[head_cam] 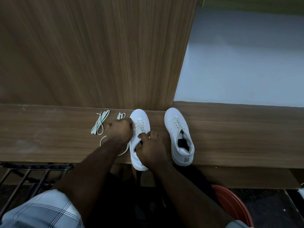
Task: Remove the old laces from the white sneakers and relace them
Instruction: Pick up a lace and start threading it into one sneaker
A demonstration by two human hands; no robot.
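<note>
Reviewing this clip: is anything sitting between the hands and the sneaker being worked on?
Nothing visible does. Both hands are already on the left sneaker: the left hand is at its lace area near the toe, and the right hand rests over its opening. The loose laces lie off to the left, out of the way.

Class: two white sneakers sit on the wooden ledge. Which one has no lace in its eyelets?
The right-hand sneaker, standing alone: its eyelets look bare. The left-hand sneaker, under both hands, has lace crossing its eyelets.
</note>
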